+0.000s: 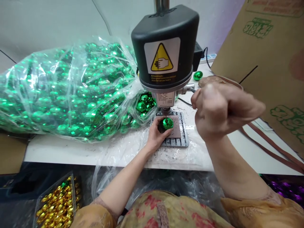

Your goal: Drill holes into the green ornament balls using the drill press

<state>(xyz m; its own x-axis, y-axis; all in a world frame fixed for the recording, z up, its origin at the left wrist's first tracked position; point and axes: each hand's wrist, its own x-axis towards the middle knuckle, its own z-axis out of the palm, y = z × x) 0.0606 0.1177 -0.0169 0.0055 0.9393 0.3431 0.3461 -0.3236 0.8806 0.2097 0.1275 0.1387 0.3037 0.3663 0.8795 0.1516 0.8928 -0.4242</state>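
Left hand (155, 134) curls snugly round the green bauble (168, 124), seemingly steadying it beneath the drill (166, 47) overhead; right hand (213, 109), fisted, apparently grips the lever (192, 90).

A workshop: a bench drill press (163, 28) with a warning label (162, 59) stands at upper centre, a plastic bag (76, 63) of faceted green beads (91, 114) fills the left, and a bin (72, 190) of gold beads (55, 204) stands lower left.
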